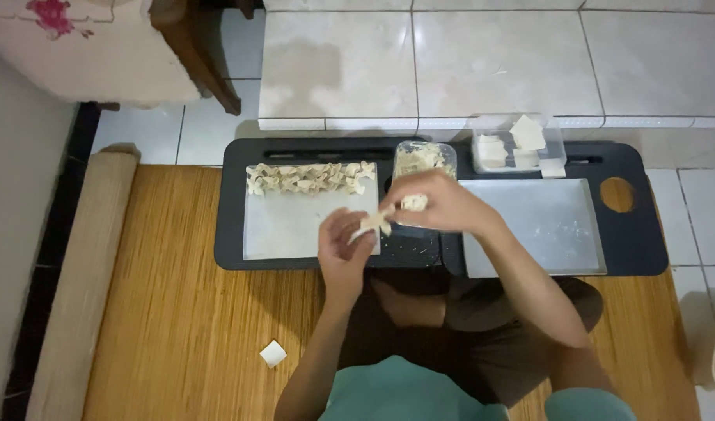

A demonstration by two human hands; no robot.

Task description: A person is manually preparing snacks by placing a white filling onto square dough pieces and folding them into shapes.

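Landmark: black lap tray point(240, 257), serving as worktop on a woven mat point(170, 312).

Left hand point(343, 248), at the tray's near edge: fingers closed on a small pale dumpling wrapper point(373, 224), pinched into a bow-like fold. Right hand point(435, 204), just above the tray's middle: fingers pressed together on the same wrapper, with a bit of filling or dough near the fingertips; which one, cannot tell.

Risk (judgement): the wrapper is thin and held in the air above the tray. Too hard a pinch could tear it; too weak a seal could let it open and drop filling onto the tray.

Appearance: cream-white, soft, crumpled at centre, ends flared.

Also on the tray: on its left half, a pale sheet point(295, 230) with a row of folded dumplings point(310, 178) along the far edge; at far centre, a clear tub of filling point(424, 158); far right, a clear box of square wrappers point(517, 144); right half, a bare metal pan point(537, 230). One stray wrapper point(272, 353) lies on the mat, well apart from the tray.
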